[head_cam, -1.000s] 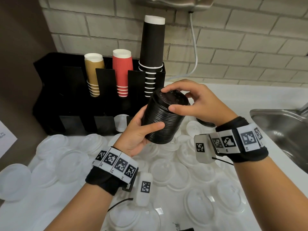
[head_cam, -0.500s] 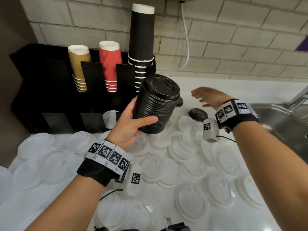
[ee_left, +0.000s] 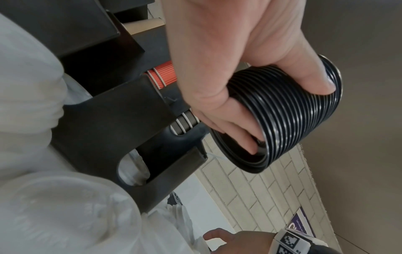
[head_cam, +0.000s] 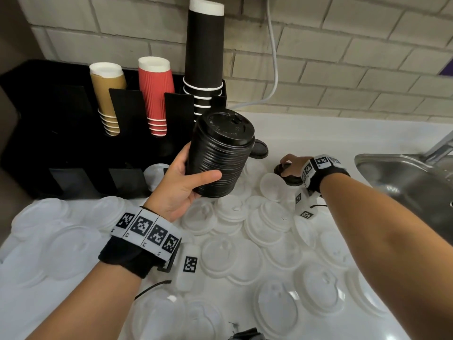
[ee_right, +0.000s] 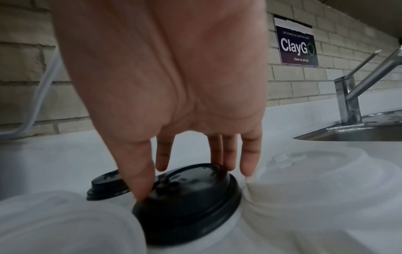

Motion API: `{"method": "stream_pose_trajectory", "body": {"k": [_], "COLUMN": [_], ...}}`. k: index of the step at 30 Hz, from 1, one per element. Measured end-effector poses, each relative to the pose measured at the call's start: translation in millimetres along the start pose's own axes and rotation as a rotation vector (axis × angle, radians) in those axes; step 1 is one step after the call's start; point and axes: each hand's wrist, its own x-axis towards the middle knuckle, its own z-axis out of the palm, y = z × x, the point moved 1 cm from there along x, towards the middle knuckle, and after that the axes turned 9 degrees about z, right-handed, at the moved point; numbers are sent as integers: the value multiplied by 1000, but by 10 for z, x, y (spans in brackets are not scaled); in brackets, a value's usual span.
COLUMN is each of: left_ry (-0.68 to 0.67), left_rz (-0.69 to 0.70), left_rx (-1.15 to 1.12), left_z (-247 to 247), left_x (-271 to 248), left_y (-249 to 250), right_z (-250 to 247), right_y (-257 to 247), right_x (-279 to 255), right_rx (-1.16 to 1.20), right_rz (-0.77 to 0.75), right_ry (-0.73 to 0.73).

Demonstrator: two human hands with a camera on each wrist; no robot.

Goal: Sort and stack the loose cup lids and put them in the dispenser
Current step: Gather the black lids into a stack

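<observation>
Stack (head_cam: 220, 153) of black lids held off surface (head_cam: 318, 133) at centre, L hand (head_cam: 181, 182) wrapped round it, thumb across front, fingers (ee_left: 245, 137) curled up inside open bottom. R hand (head_cam: 293, 165) at 3 o'clock of stack, thumb and fingertips pinching loose black lid (ee_right: 187, 202) resting on white lids (head_cam: 220, 256). Second black lid (head_cam: 259, 149) flat just behind stack. Dispenser (head_cam: 73, 133) at 10 o'clock w/ tan, red, black cups.
</observation>
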Motion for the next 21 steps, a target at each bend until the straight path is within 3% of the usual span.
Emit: {"method": "stream_pose_trajectory", "body": {"k": [5,10,15,21], "left_ry": [7,8,14,22], "left_rz": [1,-4,-14,-13], "left_rx": [2,-3,-14,-15], "left_z": [9,23,-2,-7], "left_x": [-34,-70,-100,-77], "left_y": [5,16,25,15], "right_z": [-57,27,113,-150], "right_y": [38,60,7,34], "right_x": [-9,-72,-40,-282], "right_rx": [45,-184,-231,22], "right_rz": [28,-160,-237,-162], "right_ry": [156,-9,-6,154]}}
